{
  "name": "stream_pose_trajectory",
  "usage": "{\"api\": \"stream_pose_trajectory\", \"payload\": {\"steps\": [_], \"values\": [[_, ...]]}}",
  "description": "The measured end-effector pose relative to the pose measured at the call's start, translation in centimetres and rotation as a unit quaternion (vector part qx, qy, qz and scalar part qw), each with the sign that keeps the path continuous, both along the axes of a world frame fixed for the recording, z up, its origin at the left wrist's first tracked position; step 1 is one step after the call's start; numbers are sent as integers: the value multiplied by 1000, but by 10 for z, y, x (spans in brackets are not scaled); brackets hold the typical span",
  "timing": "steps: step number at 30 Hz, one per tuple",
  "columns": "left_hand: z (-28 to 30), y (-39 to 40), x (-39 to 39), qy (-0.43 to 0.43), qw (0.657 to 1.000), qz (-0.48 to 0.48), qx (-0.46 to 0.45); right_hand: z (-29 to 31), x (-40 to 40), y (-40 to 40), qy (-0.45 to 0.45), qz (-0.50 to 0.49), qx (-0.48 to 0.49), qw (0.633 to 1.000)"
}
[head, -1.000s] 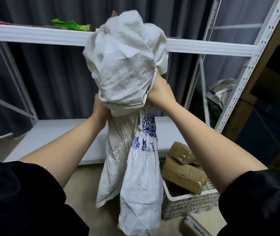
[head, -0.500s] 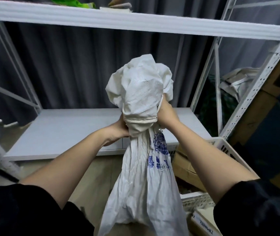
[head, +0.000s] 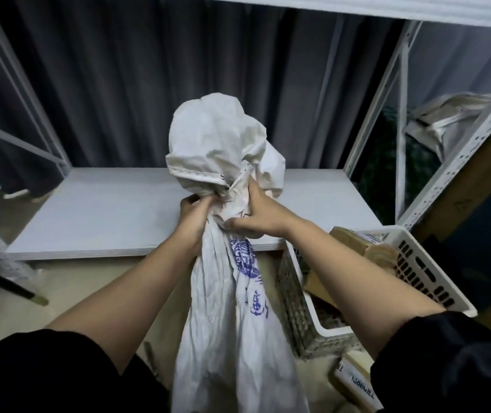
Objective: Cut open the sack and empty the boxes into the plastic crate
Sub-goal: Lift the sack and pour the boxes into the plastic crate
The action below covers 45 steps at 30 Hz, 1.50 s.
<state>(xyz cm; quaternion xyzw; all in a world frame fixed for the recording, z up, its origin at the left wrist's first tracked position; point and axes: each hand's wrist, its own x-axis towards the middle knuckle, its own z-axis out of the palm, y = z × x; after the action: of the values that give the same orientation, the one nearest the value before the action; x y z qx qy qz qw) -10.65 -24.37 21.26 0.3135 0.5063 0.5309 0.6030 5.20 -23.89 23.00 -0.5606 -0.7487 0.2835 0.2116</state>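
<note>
A white woven sack (head: 223, 293) with blue print hangs in front of me, its upper part bunched into a ball above my hands. My left hand (head: 193, 216) grips the gathered neck from the left. My right hand (head: 256, 217) grips the same neck from the right. The sack's lower part hangs limp toward the floor. To the right stands the white plastic crate (head: 423, 272) with brown taped boxes (head: 366, 248) inside it.
A low white shelf board (head: 104, 216) lies behind the sack, framed by white metal rack posts (head: 461, 138). Dark curtains hang behind. A labelled box (head: 354, 383) lies on the floor by the crate. A dark rod (head: 5, 287) lies at left.
The bunched sack and both hands have come down from shelf height to the level of the low board. The camera tilts lower and shows more of the crate.
</note>
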Motion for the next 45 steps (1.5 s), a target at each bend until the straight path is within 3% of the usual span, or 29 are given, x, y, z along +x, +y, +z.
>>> {"api": "stream_pose_trajectory", "payload": {"steps": [5, 7, 10, 16, 22, 25, 31, 35, 38, 40, 45], "values": [[-23, 14, -22, 8, 994, 109, -22, -24, -5, -1, -49, -14, 33, 998], [-29, 14, -25, -5, 993, 112, -32, -34, -7, 1, -53, -22, 35, 998], [-38, 18, -28, -18, 998, 63, -25, -46, -9, 5, -28, -35, 41, 998], [-49, 29, -38, -25, 999, -14, 16, -56, -33, 18, -63, -91, 83, 990], [-90, 31, -60, 80, 988, -124, -37, -87, -55, 37, -98, -115, 34, 988], [-113, 32, -64, 31, 983, -180, -36, -108, -62, 39, -104, -113, 12, 988], [-146, 52, -66, 43, 997, 18, -56, -145, -59, 37, 24, -8, -32, 999], [-162, 57, -69, 65, 992, 42, -104, -176, -44, 32, 73, -66, -8, 995], [-186, 62, -66, 94, 978, 112, -148, -212, -29, 23, 30, -142, -14, 989], [-197, 64, -60, 131, 956, 137, -222, -239, -20, 16, -14, -156, -87, 984], [-226, 65, -51, 151, 938, 149, -275, -299, -5, -11, -165, -119, -256, 945]]}}
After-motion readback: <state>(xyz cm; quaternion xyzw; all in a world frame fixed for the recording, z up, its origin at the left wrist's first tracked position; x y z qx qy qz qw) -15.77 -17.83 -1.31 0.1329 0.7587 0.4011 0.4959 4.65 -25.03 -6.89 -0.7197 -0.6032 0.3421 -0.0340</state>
